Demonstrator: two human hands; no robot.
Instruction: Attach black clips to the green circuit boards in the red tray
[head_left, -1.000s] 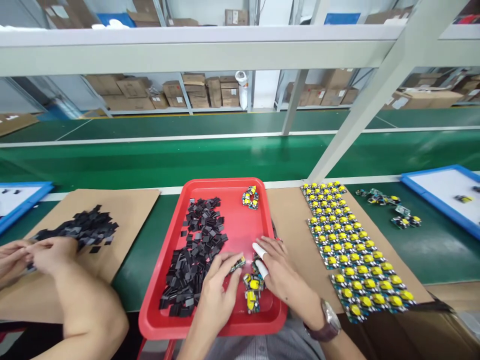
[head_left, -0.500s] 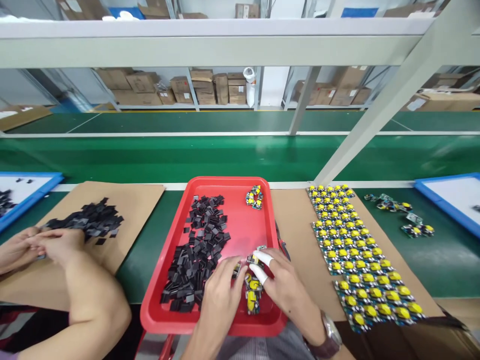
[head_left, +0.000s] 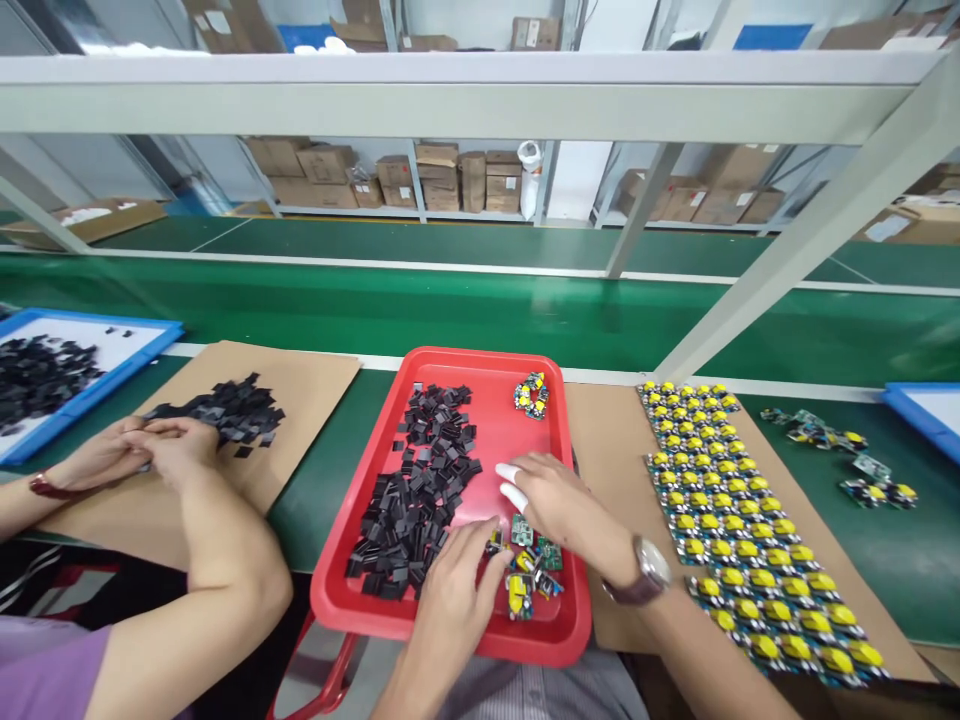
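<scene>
My left hand (head_left: 459, 585) is over the red tray (head_left: 574, 480). Its thumb and fingertips close around a small circuit board (head_left: 495, 541) with a yellow part, partly hidden by the fingers. White covers sit on two fingertips of my right hand (head_left: 551, 500), which is stretched out over the tray to the right of the black pieces. Those fingers are slightly apart and show nothing between them; the thumb is hidden. Small flat black pieces (head_left: 420, 500) cover the tray's left side. Several loose circuit boards (head_left: 520, 594) lie below my right hand, some with yellow parts.
Another small group of boards (head_left: 531, 396) is at the tray's far right. Rows of yellow-topped boards (head_left: 742, 520) lie on cardboard to the right. At left, a co-worker's hands (head_left: 161, 450) are beside a black pile (head_left: 244, 410). A slanted frame post (head_left: 787, 235) rises behind.
My right hand has moved away from my left hand, up and forward toward the tray's middle, uncovering loose boards. My left hand still holds a board. The view has shifted left.
</scene>
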